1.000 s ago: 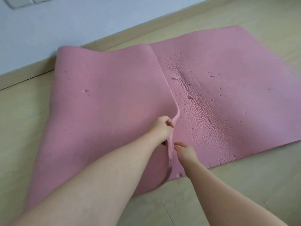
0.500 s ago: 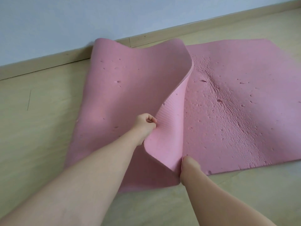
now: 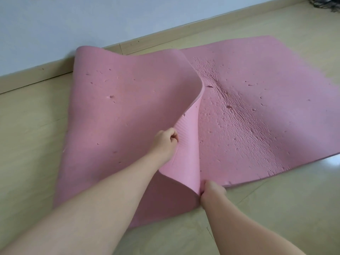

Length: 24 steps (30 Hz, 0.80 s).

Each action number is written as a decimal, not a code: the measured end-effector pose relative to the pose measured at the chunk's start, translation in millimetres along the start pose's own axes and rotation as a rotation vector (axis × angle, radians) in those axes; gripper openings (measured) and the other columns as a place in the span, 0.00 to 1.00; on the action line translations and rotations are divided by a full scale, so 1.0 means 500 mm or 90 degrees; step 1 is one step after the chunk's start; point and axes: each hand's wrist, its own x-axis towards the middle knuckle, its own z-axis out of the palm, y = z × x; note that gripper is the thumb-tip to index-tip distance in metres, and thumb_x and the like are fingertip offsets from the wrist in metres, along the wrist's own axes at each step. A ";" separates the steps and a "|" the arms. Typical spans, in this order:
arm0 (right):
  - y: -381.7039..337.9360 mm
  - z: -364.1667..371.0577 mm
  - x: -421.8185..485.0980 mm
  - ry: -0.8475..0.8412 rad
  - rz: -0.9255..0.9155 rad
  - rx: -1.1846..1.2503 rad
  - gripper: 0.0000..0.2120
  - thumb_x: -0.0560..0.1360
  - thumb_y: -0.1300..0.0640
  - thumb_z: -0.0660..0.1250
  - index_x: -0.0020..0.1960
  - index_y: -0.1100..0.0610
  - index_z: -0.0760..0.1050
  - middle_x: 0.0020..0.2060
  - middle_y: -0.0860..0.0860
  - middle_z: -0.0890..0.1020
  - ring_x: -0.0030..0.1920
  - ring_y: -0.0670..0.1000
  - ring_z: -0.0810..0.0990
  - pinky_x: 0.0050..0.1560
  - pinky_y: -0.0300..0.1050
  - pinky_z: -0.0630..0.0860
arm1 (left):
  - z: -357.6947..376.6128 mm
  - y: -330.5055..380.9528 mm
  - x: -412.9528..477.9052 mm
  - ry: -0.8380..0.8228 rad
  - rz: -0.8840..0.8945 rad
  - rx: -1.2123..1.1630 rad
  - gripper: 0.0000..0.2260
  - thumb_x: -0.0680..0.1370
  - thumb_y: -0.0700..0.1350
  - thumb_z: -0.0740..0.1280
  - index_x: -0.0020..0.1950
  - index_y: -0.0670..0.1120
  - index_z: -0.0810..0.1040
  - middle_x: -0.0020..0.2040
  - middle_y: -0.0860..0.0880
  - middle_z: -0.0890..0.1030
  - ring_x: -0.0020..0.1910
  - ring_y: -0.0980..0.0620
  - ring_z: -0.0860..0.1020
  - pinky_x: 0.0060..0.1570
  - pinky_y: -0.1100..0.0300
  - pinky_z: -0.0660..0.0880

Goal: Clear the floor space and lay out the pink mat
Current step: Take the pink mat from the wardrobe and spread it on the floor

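Note:
A worn pink mat [image 3: 257,111] with dents and wrinkles lies on the pale wooden floor. Its right part is flat. A second pink layer [image 3: 119,111] on the left curls up along its right edge, showing a smoother ribbed underside. My left hand [image 3: 165,142] grips that raised edge partway up. My right hand [image 3: 211,190] pinches the same edge at its near corner, low by the floor.
A pale wall and a wooden skirting board [image 3: 36,76] run behind the mat; the left layer's far corner leans on them. A dark tangled thing [image 3: 327,4] shows at the top right corner. Bare floor [image 3: 276,208] lies in front.
From lying nearly flat, the left layer's edge was lifted and its underside exposed. My left hand rose with the edge, and my right hand closed on the near corner.

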 end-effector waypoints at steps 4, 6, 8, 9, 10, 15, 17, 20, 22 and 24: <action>-0.086 -0.045 0.041 0.068 -0.163 0.037 0.16 0.73 0.68 0.67 0.60 0.69 0.74 0.52 0.64 0.81 0.48 0.58 0.79 0.49 0.54 0.79 | 0.034 0.061 0.024 0.056 -0.009 -0.081 0.11 0.73 0.34 0.56 0.38 0.47 0.73 0.41 0.46 0.74 0.38 0.48 0.70 0.37 0.61 0.66; -0.143 -0.088 0.046 0.110 -0.238 0.005 0.16 0.74 0.65 0.65 0.61 0.68 0.74 0.48 0.62 0.80 0.48 0.57 0.78 0.54 0.51 0.77 | 0.056 0.094 0.032 0.064 -0.012 -0.107 0.12 0.73 0.34 0.56 0.34 0.49 0.69 0.44 0.43 0.75 0.40 0.48 0.70 0.39 0.61 0.66; -0.190 -0.123 0.045 0.097 -0.261 -0.038 0.17 0.77 0.66 0.60 0.65 0.69 0.70 0.44 0.60 0.76 0.48 0.54 0.73 0.51 0.46 0.70 | 0.076 0.123 0.035 0.058 -0.015 -0.114 0.13 0.73 0.34 0.56 0.32 0.50 0.67 0.48 0.40 0.77 0.40 0.47 0.70 0.40 0.62 0.65; -0.203 -0.128 0.045 0.089 -0.259 -0.060 0.18 0.78 0.66 0.59 0.67 0.68 0.68 0.48 0.60 0.76 0.49 0.54 0.72 0.51 0.46 0.69 | 0.084 0.134 0.034 0.057 -0.013 -0.117 0.13 0.73 0.34 0.56 0.33 0.50 0.67 0.49 0.40 0.77 0.40 0.47 0.70 0.40 0.62 0.64; -0.210 -0.127 0.047 0.097 -0.271 -0.085 0.19 0.78 0.66 0.59 0.68 0.67 0.68 0.57 0.62 0.77 0.53 0.56 0.74 0.55 0.46 0.70 | 0.089 0.145 0.031 0.053 -0.010 -0.120 0.13 0.73 0.34 0.55 0.35 0.50 0.70 0.51 0.40 0.75 0.40 0.47 0.70 0.40 0.63 0.65; -0.190 -0.074 0.006 0.003 -0.332 -0.285 0.17 0.76 0.60 0.57 0.62 0.63 0.76 0.60 0.63 0.78 0.62 0.64 0.75 0.65 0.54 0.71 | 0.070 0.160 0.018 0.029 0.018 -0.117 0.15 0.76 0.34 0.54 0.54 0.46 0.77 0.53 0.45 0.68 0.40 0.48 0.70 0.42 0.64 0.67; -0.183 -0.058 -0.019 -0.026 -0.349 -0.316 0.18 0.77 0.59 0.56 0.61 0.64 0.76 0.60 0.64 0.78 0.62 0.64 0.75 0.65 0.54 0.71 | 0.037 0.148 0.008 0.051 0.010 -0.105 0.14 0.76 0.35 0.54 0.49 0.49 0.76 0.51 0.43 0.72 0.33 0.50 0.69 0.36 0.64 0.66; -0.169 -0.040 -0.065 -0.034 -0.380 -0.346 0.17 0.77 0.57 0.56 0.61 0.62 0.76 0.58 0.63 0.79 0.60 0.64 0.75 0.64 0.55 0.71 | -0.023 0.126 -0.026 0.094 -0.028 -0.105 0.12 0.74 0.36 0.56 0.44 0.50 0.75 0.42 0.46 0.74 0.32 0.48 0.68 0.30 0.62 0.63; -0.141 -0.023 -0.116 -0.024 -0.393 -0.384 0.18 0.76 0.56 0.56 0.62 0.59 0.75 0.58 0.61 0.79 0.60 0.63 0.75 0.63 0.55 0.72 | -0.070 0.104 -0.061 0.141 -0.089 -0.127 0.10 0.74 0.37 0.58 0.40 0.47 0.78 0.34 0.50 0.74 0.36 0.46 0.69 0.33 0.61 0.65; -0.104 -0.009 -0.159 0.001 -0.415 -0.421 0.18 0.74 0.55 0.56 0.60 0.56 0.75 0.58 0.60 0.79 0.60 0.63 0.75 0.63 0.56 0.71 | -0.110 0.078 -0.102 0.180 -0.140 -0.178 0.10 0.73 0.40 0.62 0.32 0.46 0.74 0.26 0.52 0.70 0.36 0.46 0.68 0.34 0.60 0.64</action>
